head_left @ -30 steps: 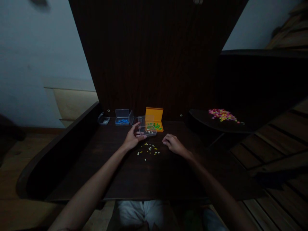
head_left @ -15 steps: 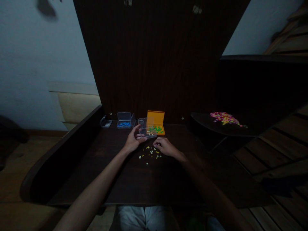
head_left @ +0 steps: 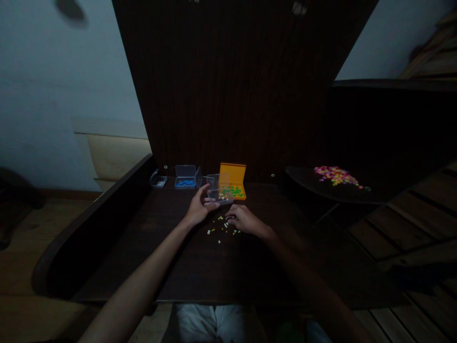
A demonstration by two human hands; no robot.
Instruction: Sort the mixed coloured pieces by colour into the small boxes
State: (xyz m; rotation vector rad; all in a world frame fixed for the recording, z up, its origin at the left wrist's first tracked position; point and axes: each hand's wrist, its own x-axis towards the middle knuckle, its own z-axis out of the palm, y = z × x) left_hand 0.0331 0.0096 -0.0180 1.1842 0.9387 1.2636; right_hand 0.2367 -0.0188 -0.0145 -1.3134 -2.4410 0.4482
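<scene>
My left hand (head_left: pixel 198 208) grips the near left corner of a small clear plastic box (head_left: pixel 218 191) with a few pale pieces in it. My right hand (head_left: pixel 243 219) rests on the dark table (head_left: pixel 200 267) just right of a scatter of small yellow and white pieces (head_left: pixel 221 226); its fingers are curled at the edge of the scatter, and whether they pinch a piece cannot be made out. An orange box (head_left: pixel 232 181) with green pieces stands open behind the clear one.
A clear box with blue pieces (head_left: pixel 185 176) and a small clear lid (head_left: pixel 158 181) lie at the table's back left. A pile of pink and yellow pieces (head_left: pixel 335 176) sits on a dark side surface to the right. A raised wooden rim (head_left: pixel 93 219) borders the table's left side.
My right hand has moved left from open table to the edge of the scattered pieces. My left hand has kept its hold on the clear box.
</scene>
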